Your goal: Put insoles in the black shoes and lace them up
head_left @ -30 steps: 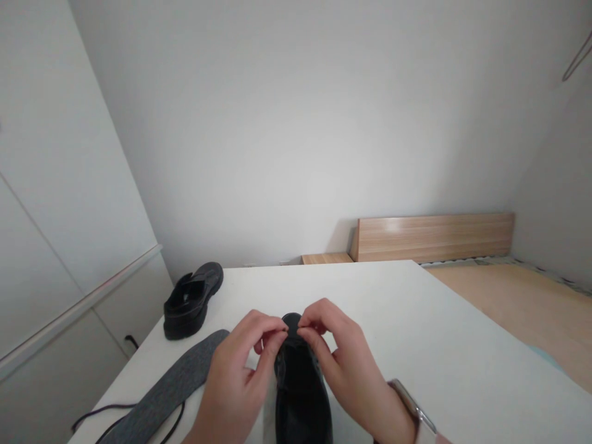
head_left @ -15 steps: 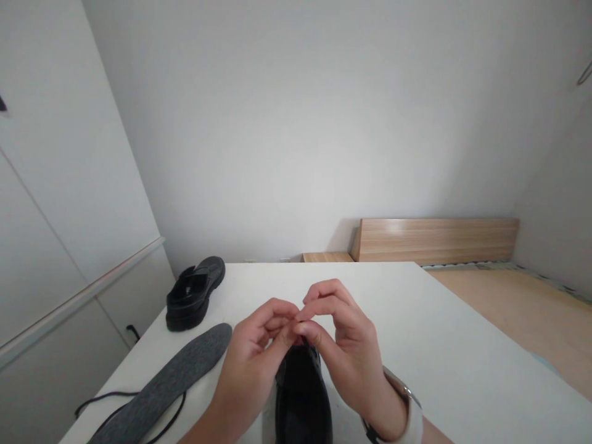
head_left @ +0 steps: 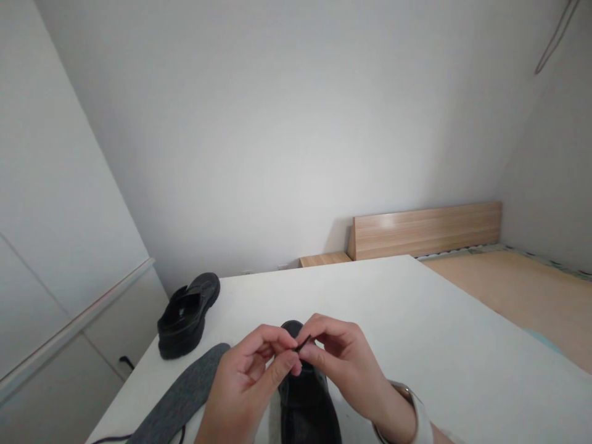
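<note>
A black shoe [head_left: 308,404] lies on the white table [head_left: 416,333] right in front of me, toe pointing away. Both hands hover over its front part. My left hand [head_left: 252,382] is closed in a pinch, thumb against forefinger. My right hand [head_left: 340,361] is also pinched, and a short dark lace end [head_left: 303,343] sticks out between the two sets of fingertips. A watch sits on my right wrist. Where the lace runs below the fingers is hidden.
A second black shoe [head_left: 187,314] stands at the table's far left corner. A grey insole [head_left: 178,398] lies left of my hands, with a black lace [head_left: 108,439] trailing at the bottom left. White cupboards line the left; a wooden bed frame [head_left: 425,231] stands behind.
Both hands have dropped lower and closer to the shoe's front. A dark lace end now shows between the fingertips. The view has tilted and shifted slightly.
</note>
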Tool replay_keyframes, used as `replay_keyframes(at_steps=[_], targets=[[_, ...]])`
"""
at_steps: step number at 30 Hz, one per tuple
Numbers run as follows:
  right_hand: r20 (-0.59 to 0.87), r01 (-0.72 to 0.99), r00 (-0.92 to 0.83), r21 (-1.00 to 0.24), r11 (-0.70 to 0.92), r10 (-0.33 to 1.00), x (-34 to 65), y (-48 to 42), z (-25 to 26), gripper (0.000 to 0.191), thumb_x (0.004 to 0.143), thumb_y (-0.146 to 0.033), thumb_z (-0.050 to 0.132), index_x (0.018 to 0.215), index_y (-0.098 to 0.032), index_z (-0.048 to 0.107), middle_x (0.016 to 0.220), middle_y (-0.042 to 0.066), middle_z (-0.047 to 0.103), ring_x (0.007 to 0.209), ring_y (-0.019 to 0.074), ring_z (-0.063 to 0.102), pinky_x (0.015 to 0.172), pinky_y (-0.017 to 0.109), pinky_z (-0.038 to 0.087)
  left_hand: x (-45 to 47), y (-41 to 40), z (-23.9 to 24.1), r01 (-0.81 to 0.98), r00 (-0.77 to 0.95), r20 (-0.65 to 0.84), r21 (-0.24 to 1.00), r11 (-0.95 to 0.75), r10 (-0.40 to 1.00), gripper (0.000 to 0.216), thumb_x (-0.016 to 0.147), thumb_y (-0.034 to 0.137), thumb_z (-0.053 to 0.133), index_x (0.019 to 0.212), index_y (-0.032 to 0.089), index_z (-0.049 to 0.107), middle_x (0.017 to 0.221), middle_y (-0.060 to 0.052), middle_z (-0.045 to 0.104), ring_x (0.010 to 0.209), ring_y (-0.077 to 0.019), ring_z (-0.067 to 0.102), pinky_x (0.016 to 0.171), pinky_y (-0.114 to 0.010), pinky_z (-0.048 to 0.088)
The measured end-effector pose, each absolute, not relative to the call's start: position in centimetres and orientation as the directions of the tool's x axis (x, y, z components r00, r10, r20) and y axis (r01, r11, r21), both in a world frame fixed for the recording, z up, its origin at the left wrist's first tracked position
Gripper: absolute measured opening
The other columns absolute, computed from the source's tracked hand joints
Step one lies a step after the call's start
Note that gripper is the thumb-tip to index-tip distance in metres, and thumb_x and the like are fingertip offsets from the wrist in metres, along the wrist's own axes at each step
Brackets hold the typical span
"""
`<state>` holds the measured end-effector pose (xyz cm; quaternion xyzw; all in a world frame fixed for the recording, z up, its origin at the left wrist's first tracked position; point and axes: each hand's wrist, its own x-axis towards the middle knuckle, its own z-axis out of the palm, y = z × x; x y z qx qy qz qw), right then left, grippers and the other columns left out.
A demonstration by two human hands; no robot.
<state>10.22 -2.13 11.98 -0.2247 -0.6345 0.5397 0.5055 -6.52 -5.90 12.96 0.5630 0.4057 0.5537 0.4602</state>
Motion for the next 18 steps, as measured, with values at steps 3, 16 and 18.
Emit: replay_keyframes(at_steps=[3, 16, 18], targets=[[0.408, -0.236, -0.34, -0.909, 0.343, 0.847, 10.4, -2.2, 12.1, 0.012, 0.088, -0.03, 0.069, 0.086, -0.019, 0.066, 0.085, 0.003, 0.065, 0.082, 0.0152, 0.058, 0.077, 0.029, 0.044, -7.2, -5.8, 12.4, -0.05, 0.042, 0.232, 0.972, -0.23, 0.972, 0.023, 0.08, 0.032, 0.074, 0.1, 0.021, 0.072, 0.074, 0.0, 0.064, 0.071, -0.0137, 0.06, 0.068, -0.022, 0.049], [0.161, -0.499, -0.12, -0.863, 0.081, 0.98, 14.8, -1.4, 8.0, 0.029, 0.085, -0.043, 0.07, 0.082, -0.019, 0.055, 0.055, -0.008, 0.039, 0.051, 0.0087, 0.033, 0.054, 0.024, 0.034, -12.1, -6.7, 7.3, -0.393, -0.218, 0.078, 0.905, -0.16, 0.973, 0.024, 0.078, 0.042, 0.075, 0.075, 0.019, 0.068, 0.064, 0.002, 0.052, 0.06, -0.0111, 0.049, 0.054, -0.022, 0.046], [0.177, -0.376, -0.108, -0.918, 0.124, 0.978, 15.6, -1.5, 7.4, 0.027, 0.086, -0.043, 0.068, 0.084, -0.019, 0.057, 0.055, -0.007, 0.042, 0.052, 0.01, 0.038, 0.054, 0.025, 0.034, -12.8, -7.1, 6.4, -0.22, -0.242, 0.114, 0.961, -0.169, 0.964, 0.025, 0.08, 0.044, 0.072, 0.081, 0.019, 0.07, 0.061, 0.001, 0.056, 0.06, -0.0127, 0.053, 0.058, -0.024, 0.048]])
